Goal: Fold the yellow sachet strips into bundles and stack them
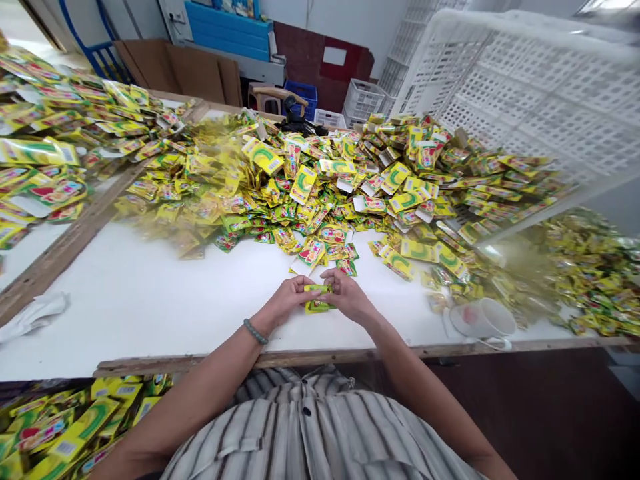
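Close in front of my body, over the white table, both hands meet at some small green-and-yellow packets [316,306]. My left hand [289,298] pinches their left side between thumb and fingers, and a bracelet of dark beads circles that wrist. On the right side, the curled fingers of my right hand [349,297] grip them. How many packets are held I cannot tell. Just beyond my fingertips a yellow printed carton [311,251] lies among loose packets, at the near edge of a large pile of small packets and cartons [280,200].
A white perforated crate [530,100] tilts over cartons at the right. A clear plastic cup [483,319] lies near the table's front edge. At left, a wooden strip [70,247] crosses the table beside more cartons [40,153]. Below the edge sits another heap of cartons [85,427].
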A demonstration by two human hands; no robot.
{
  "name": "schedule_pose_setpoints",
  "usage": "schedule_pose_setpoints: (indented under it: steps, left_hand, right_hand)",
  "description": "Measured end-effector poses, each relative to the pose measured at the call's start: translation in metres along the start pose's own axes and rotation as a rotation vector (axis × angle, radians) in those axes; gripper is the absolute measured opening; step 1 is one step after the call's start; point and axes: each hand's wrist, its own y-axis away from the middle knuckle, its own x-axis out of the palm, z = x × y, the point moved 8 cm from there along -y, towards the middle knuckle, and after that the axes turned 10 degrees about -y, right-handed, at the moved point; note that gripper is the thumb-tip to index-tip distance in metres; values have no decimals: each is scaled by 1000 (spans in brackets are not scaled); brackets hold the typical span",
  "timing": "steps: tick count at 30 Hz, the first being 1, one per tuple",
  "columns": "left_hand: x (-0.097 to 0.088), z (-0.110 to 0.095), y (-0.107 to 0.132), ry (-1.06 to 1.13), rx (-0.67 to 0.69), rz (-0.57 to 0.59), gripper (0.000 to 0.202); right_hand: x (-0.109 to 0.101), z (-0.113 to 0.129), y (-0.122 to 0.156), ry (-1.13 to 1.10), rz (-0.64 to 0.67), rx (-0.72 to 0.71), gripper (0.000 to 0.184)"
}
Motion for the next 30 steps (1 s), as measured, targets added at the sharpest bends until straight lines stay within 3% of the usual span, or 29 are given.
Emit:
schedule_pose_setpoints:
  steps: [5,9,12,14,16,18,20,22,24,27,30]
  left_hand:
    - [-10,2,-5,33,17,-117,49]
    - [-5,-5,-4,-85,115,-116,43]
    - [-5,-16,-4,-236,141,-95,36]
    - [-13,-31,-8,-434,146,-156,30]
    - [-25,-55,-15,-732,157,-320,29]
    - [-30,-80,-24,-1052,177,-486,39]
    - [-23,-94,-36,-1306,198,-533,57]
    - [-12,-91,-47,-1453,172,-470,68]
    - [-7,-79,-49,-1511,114,-405,64]
    - [-10,-65,-33,-1511,34,-407,46]
    - [-15,-56,-10,-1376,-49,-376,41]
  right_hand:
    - [-8,-1,6,-172,-132,37,57]
    - [6,-13,12,-189,-39,178,49]
    - [2,-14,13,-106,-55,129,38]
    - [-10,-11,14,12,-134,53,31]
    - [-19,-7,17,141,-197,-6,23]
    - [-23,-4,20,249,-236,-46,20]
    - [-22,-2,23,328,-259,-77,19]
    - [-21,-2,26,376,-275,-93,17]
    - [-26,-5,28,393,-302,-90,17]
    - [-40,-11,32,379,-367,-56,21]
    - [-51,-17,34,362,-422,-12,23]
